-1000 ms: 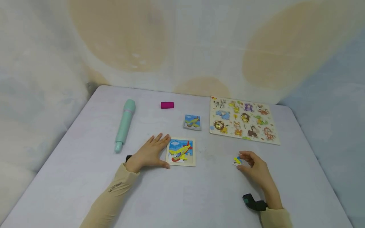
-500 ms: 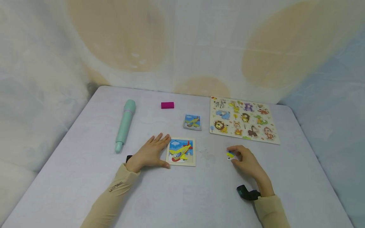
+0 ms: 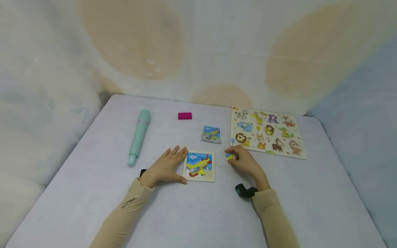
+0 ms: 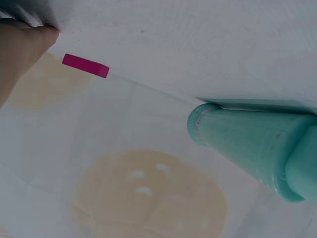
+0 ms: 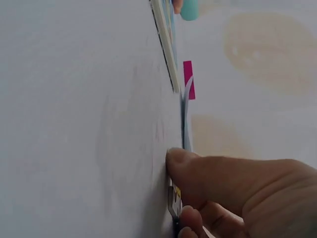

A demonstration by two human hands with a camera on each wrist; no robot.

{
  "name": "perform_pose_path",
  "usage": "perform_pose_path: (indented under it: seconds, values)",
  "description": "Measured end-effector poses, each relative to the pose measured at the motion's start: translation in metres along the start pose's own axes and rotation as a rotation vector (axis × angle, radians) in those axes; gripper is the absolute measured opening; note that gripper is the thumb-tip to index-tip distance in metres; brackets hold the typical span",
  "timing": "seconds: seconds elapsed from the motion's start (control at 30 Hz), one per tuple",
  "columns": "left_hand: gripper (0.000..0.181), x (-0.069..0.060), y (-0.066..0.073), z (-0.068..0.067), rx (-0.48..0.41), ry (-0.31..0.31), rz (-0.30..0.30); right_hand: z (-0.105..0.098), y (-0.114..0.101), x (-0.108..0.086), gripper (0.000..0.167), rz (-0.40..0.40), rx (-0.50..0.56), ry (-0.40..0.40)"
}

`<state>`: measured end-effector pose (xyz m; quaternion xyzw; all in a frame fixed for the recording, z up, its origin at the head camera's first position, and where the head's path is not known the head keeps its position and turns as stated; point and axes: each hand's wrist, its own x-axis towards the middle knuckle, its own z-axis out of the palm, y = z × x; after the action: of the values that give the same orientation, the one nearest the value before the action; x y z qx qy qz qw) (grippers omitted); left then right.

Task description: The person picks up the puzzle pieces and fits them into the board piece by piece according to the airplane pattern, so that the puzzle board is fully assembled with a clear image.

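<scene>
A square wooden jigsaw puzzle (image 3: pixel 199 179) with a yellow and red airplane lies in the middle of the table. My left hand (image 3: pixel 165 168) rests flat beside it, fingers spread, fingertips at its left edge. In the head view my right hand (image 3: pixel 246 162) pinches a small blue and yellow puzzle piece (image 3: pixel 229 156) between thumb and fingers, a short way right of the puzzle. The right wrist view shows that puzzle piece (image 5: pixel 174 201) edge-on, low over the table, partly hidden by the thumb. The puzzle's lower right corner looks bare wood.
Behind the puzzle lies a small airplane picture card (image 3: pixel 211 133). An animal puzzle board (image 3: pixel 266 132) lies at the back right, close to my right hand. A magenta block (image 3: pixel 184 116) lies at the back, and a mint-green microphone-like tube (image 3: pixel 139 137) on the left.
My right hand has moved left and slightly away from me across the table, bringing the puzzle piece close to the puzzle. The left hand has stayed in place.
</scene>
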<state>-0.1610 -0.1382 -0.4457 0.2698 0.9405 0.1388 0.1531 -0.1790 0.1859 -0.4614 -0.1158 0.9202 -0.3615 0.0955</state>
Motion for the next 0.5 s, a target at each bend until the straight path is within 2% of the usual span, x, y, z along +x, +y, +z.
perform_pose_path:
  seconds: [0.27,0.5]
  values:
    - [0.113,0.0015,-0.0011,0.0013,0.008,-0.002,-0.007,0.0022,-0.006,0.005,0.035,0.021,0.014,-0.008]
    - [0.113,0.0009,-0.0018,0.0017,0.015,-0.003,-0.005,-0.0011,-0.0039,0.0048,0.011,0.079,0.011,0.021]
